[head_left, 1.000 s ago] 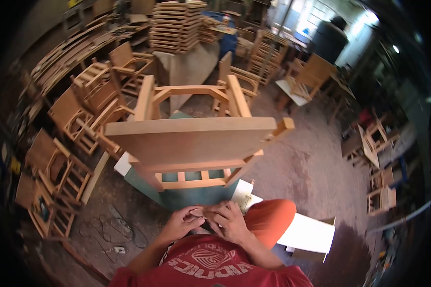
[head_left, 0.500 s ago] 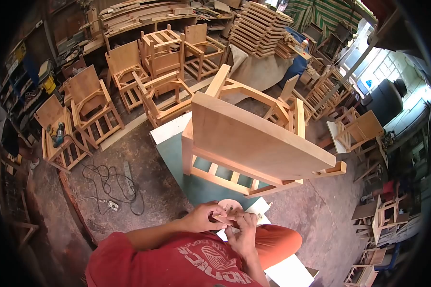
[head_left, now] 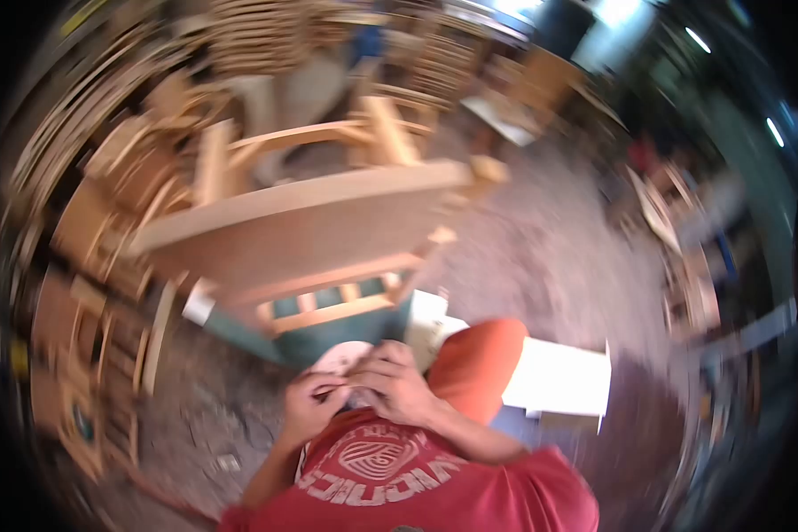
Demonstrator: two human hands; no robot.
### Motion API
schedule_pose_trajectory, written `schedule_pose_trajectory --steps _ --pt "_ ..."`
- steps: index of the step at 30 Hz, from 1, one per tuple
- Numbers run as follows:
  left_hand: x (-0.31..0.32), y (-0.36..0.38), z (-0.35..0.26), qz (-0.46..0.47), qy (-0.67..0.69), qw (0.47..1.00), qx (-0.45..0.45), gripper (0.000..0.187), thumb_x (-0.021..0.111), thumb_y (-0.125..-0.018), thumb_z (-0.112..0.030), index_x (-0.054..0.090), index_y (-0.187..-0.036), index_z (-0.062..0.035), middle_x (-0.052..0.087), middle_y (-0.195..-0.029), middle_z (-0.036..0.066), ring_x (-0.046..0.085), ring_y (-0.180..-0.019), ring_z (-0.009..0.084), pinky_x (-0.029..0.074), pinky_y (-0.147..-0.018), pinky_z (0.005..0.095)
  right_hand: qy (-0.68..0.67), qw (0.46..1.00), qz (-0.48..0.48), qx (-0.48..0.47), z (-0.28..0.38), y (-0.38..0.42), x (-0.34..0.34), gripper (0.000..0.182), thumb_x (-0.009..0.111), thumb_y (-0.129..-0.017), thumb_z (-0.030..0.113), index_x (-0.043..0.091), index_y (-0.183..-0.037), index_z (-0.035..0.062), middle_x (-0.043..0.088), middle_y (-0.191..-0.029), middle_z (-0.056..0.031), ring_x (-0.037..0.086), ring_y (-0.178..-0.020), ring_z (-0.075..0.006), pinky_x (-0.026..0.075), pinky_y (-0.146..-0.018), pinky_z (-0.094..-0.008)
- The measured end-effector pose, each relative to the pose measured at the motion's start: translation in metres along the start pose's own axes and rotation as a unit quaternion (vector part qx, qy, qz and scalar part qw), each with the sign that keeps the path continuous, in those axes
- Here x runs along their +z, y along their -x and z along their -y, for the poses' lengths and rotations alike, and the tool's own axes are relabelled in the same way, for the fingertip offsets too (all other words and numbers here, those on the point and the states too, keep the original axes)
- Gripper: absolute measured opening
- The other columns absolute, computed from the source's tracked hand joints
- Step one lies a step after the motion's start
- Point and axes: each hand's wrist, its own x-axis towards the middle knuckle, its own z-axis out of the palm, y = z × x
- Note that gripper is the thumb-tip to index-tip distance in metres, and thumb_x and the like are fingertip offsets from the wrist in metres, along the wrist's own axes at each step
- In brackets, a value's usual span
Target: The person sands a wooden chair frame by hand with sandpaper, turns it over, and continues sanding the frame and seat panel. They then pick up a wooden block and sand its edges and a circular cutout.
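Note:
Just above my lap, both hands are close together, blurred by motion. A pale pink round sanding disc with small dark holes shows just beyond my fingers. My left hand is closed in a pinch at the disc's near side. My right hand is curled, its fingers meeting those of the left. The exact grip is partly hidden. In front of my hands a wooden chair stands with its broad back panel toward me, on a green surface.
White boards lie right of my orange-clad knee. Unfinished wooden chairs line the left side. Stacked wooden parts stand at the back. A cable adapter lies on the floor at left.
My view has swung right, so the chair and my hands appear farther left, and the picture is blurred. My hands stay together at the disc; the right now covers more of it.

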Motion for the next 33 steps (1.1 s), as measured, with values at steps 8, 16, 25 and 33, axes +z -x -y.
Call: schedule_pose_trajectory --steps 8,16,25,33 --pt "0.005 -0.006 0.031 -0.001 0.065 0.998 0.000 0.013 0.071 -0.092 0.007 0.068 -0.105 0.0089 0.071 -0.093 0.009 0.066 -0.081 0.0125 0.058 -0.073 0.0270 0.025 0.983 -0.103 0.147 0.016 0.024 0.006 0.010 0.076 -0.087 0.020 0.071 -0.092 0.0123 0.054 -0.120 -0.0129 0.050 -0.111 -0.0322 0.041 -0.095 -0.0449" --pt "0.021 -0.029 -0.010 -0.021 0.064 0.991 -0.115 0.024 0.067 -0.096 0.004 0.063 -0.118 0.0117 0.072 -0.104 0.017 0.072 -0.086 0.0190 0.063 -0.069 0.0285 0.059 0.984 -0.156 0.067 0.001 0.031 0.004 0.029 0.080 -0.085 0.027 0.074 -0.110 0.0135 0.051 -0.134 -0.0155 0.050 -0.110 -0.0360 0.046 -0.094 -0.0442" --pt "-0.001 -0.029 0.029 0.045 0.051 0.997 0.020 0.028 0.070 -0.095 0.000 0.064 -0.120 0.0122 0.066 -0.122 0.016 0.069 -0.098 0.0223 0.057 -0.090 0.0321 -0.095 0.979 -0.111 0.146 -0.006 0.029 -0.003 0.014 0.078 -0.089 0.022 0.076 -0.096 0.0097 0.056 -0.129 -0.0156 0.051 -0.112 -0.0344 0.046 -0.096 -0.0435" --pt "0.006 -0.034 -0.008 -0.066 0.066 0.994 -0.054 0.030 0.075 -0.094 -0.001 0.066 -0.121 0.0108 0.071 -0.114 0.013 0.067 -0.098 0.0146 0.056 -0.086 0.0291 -0.372 0.873 -0.205 0.238 0.001 -0.007 0.003 0.029 0.078 -0.092 0.007 0.066 -0.117 -0.0032 0.069 -0.095 -0.0054 0.064 -0.078 -0.0063 0.052 -0.066 -0.0234"
